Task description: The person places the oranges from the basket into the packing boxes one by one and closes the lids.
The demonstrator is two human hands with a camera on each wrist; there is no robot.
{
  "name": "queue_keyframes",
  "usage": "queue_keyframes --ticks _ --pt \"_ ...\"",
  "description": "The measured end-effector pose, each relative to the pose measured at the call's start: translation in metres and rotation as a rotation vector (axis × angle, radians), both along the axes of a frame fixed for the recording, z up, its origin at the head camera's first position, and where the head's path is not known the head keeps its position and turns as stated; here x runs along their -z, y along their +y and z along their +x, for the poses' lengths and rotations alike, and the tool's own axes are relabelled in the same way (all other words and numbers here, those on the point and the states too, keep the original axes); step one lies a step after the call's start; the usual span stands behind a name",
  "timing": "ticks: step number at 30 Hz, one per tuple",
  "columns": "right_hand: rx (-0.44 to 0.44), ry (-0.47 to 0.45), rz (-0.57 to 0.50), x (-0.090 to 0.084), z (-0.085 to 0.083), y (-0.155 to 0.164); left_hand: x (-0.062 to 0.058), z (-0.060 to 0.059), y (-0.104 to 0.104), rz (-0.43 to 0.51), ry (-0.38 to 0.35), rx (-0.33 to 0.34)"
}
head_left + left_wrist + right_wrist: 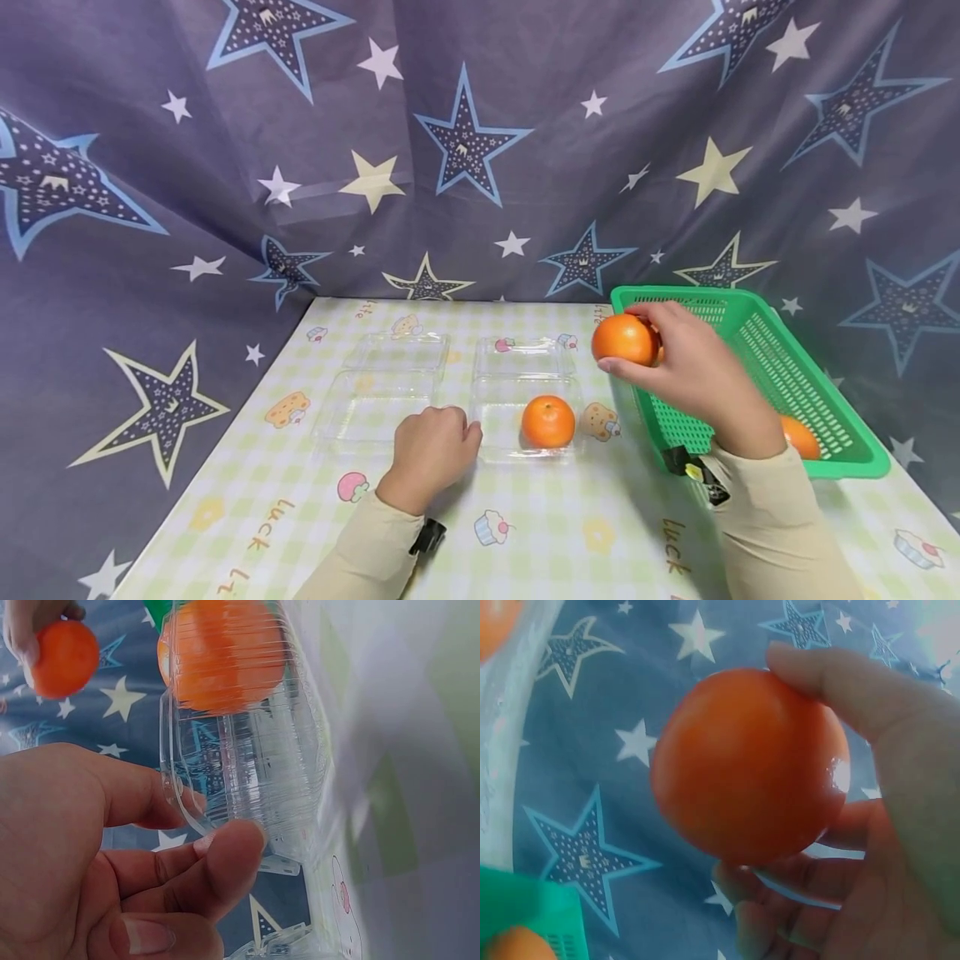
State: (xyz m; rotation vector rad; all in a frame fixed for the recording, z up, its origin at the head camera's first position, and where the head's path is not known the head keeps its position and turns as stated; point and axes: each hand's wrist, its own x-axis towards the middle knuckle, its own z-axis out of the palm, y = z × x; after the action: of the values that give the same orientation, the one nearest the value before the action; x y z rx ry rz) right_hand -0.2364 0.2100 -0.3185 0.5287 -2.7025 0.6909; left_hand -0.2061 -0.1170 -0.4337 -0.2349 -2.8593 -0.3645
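Observation:
My right hand (701, 367) holds an orange (622, 340) up at the left rim of the green basket (817, 375); thumb and fingers span the fruit in the right wrist view. With its thumb and fingertips, my left hand (435, 454) pinches the near left corner of a clear plastic clamshell box (247, 765), as the left wrist view shows. That box lies with its lid folded back, and another orange (548, 422) sits in the right part of its near half. More oranges (801, 437) lie in the basket, partly hidden by my right hand and wrist.
A second clear clamshell box (375, 408) lies unfolded to the left of the first. The table carries a green checked cloth (555, 558) with printed cupcakes. A dark curtain with stars (480, 250) hangs along the table's back and left side.

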Motion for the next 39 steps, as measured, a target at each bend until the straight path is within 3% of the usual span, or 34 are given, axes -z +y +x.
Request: queue_keyframes --ticks 17,33,39 --pt "-0.125 0.113 0.021 0.027 -0.005 -0.05 0.005 -0.002 0.0 -0.01 -0.037 -0.008" --pt "-0.158 0.137 0.05 0.055 -0.004 -0.082 0.003 -0.004 0.001 -0.025 -0.034 -0.012" --pt "-0.203 0.134 0.016 0.07 -0.009 -0.095 0.003 -0.005 0.001 -0.031 -0.039 -0.014"
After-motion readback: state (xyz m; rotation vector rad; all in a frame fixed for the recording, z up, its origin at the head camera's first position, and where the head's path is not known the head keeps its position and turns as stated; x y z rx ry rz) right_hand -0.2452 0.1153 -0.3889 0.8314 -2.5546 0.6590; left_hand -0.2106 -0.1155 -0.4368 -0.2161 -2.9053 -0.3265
